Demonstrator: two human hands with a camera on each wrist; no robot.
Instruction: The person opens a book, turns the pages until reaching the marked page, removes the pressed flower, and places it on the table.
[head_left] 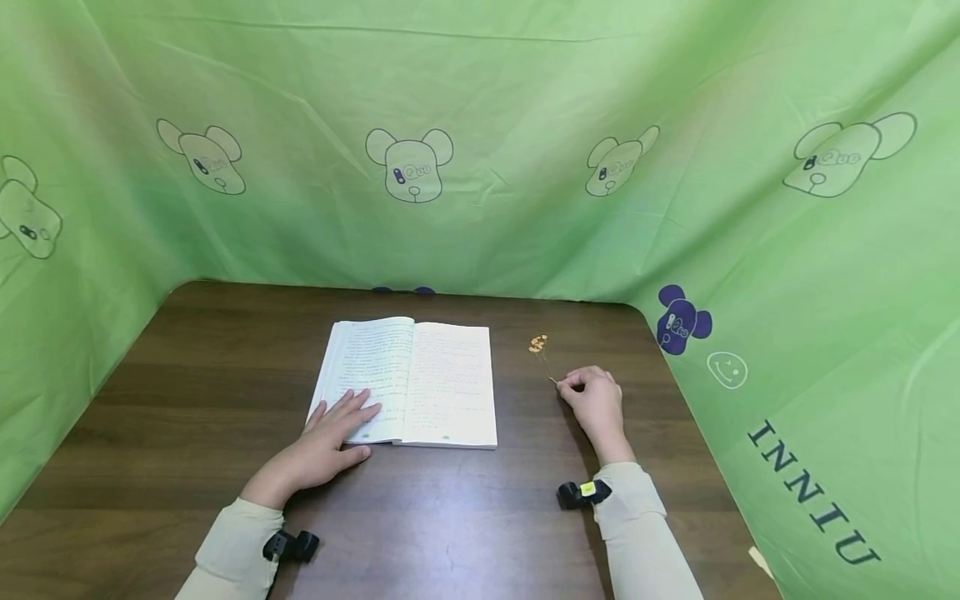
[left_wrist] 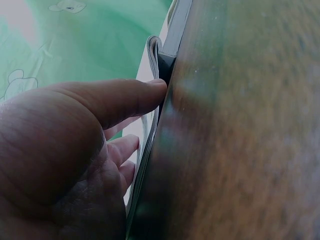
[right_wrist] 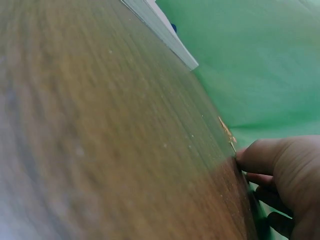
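An open book (head_left: 450, 383) lies on the brown table, with lines of print on both pages. My left hand (head_left: 326, 446) rests spread on the lower part of its left page, and the thumb lies near the book's bottom edge. In the left wrist view the thumb (left_wrist: 135, 97) is beside the edge of the pages. Right of the book, my right hand (head_left: 596, 404) pinches the stem end of a small dried flower (head_left: 538, 343) between thumb and fingertips. The flower's orange-yellow head points away from me, low over the table; the right wrist view shows it edge-on.
The wooden table (head_left: 450, 533) extends around the book. Green cloth (head_left: 480, 233) printed with bear heads hangs behind and at both sides of it. A pale scrap (head_left: 760, 561) is at the table's right edge.
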